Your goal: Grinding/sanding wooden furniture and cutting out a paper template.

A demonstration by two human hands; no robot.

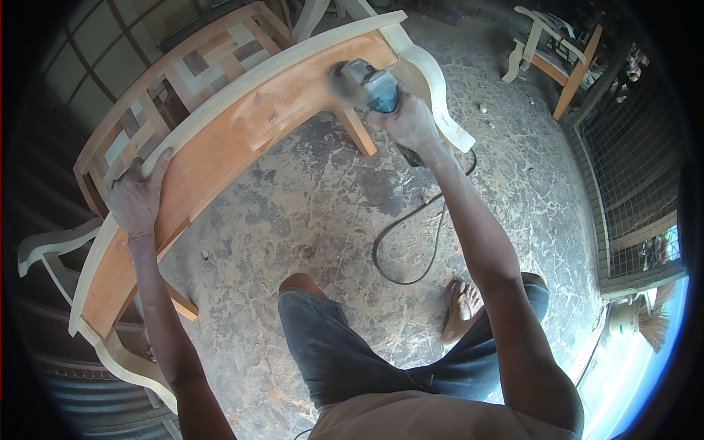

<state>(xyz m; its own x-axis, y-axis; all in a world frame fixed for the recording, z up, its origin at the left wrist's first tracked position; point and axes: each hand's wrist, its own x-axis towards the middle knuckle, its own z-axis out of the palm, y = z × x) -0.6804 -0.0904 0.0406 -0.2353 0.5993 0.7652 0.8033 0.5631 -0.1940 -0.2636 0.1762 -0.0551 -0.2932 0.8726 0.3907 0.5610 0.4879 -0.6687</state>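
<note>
Right hand was wrapped tight around the grinder, pressing it on the curved wooden rail near its far end. Left hand clamped the rail's top edge. Best kept flat, light pressure, cord clear behind.

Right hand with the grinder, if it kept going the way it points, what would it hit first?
Probably the orange wooden rail: the right hand presses the grinder toward it, though depth is hard to judge.

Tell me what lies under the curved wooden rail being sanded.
Under the curved rail show cracked stone floor, a slanted brace and the black cord. The floor directly beneath the rail is covered.
</note>
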